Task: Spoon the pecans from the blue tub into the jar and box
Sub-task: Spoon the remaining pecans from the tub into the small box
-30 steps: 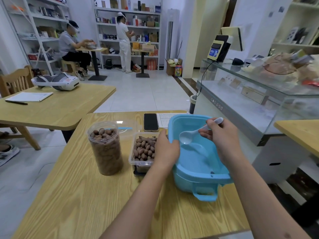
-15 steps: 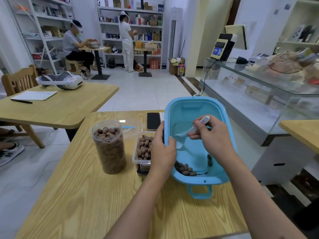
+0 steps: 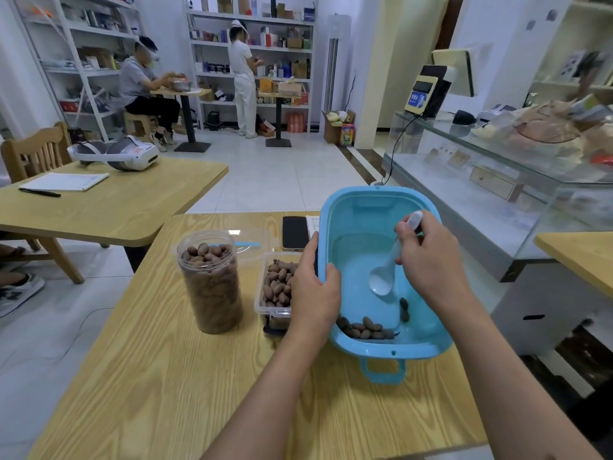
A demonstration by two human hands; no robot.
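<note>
Now the blue tub (image 3: 361, 214) is tipped toward the person, its far end raised off the wooden surface (image 3: 166, 376), and the last pecans (image 3: 365, 327) have gathered in the low near corner. The left hand (image 3: 313, 293) grips the tub's left rim, fingers curled over the edge. The right hand (image 3: 431, 260) pinches the handle of a white spoon (image 3: 383, 280), whose empty bowl hangs just above the nuts. The jar (image 3: 210, 283) looks full to the brim, and the box (image 3: 277, 287) (partly hidden behind the left wrist) seems well filled too, though I can't see its near side. The risk, I'd judge: any spoonful carried to either would roll off the heap onto the surface, and a slipping tub could knock the box beside it.
</note>
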